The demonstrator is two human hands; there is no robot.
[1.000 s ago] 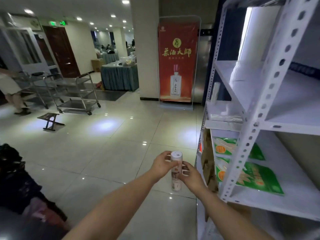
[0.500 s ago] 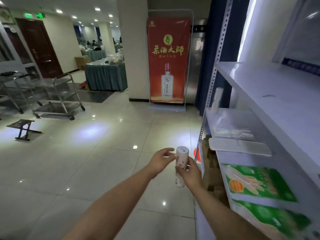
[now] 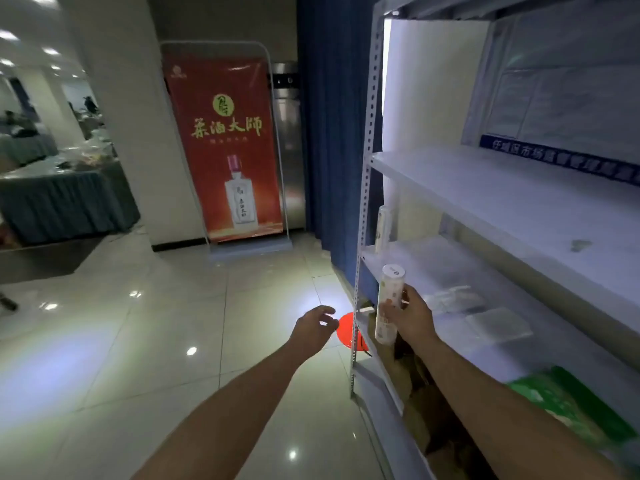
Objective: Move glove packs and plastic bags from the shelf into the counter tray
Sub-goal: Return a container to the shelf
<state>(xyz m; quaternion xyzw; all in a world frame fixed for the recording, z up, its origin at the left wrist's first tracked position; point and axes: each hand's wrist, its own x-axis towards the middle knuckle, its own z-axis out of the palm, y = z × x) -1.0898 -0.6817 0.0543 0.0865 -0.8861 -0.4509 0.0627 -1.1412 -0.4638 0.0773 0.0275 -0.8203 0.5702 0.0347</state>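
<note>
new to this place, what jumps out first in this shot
The tall red banner with a bottle on it stands at the back, left of a blue curtain. Nearer, the right hand grips a white tube by the shelf, the left hand open over the floor. A green pack lies on the shelf at lower right.

left hand [image 3: 313, 329] off tube [image 3: 389, 303], right hand [image 3: 414, 318] moved it shelfward
</note>
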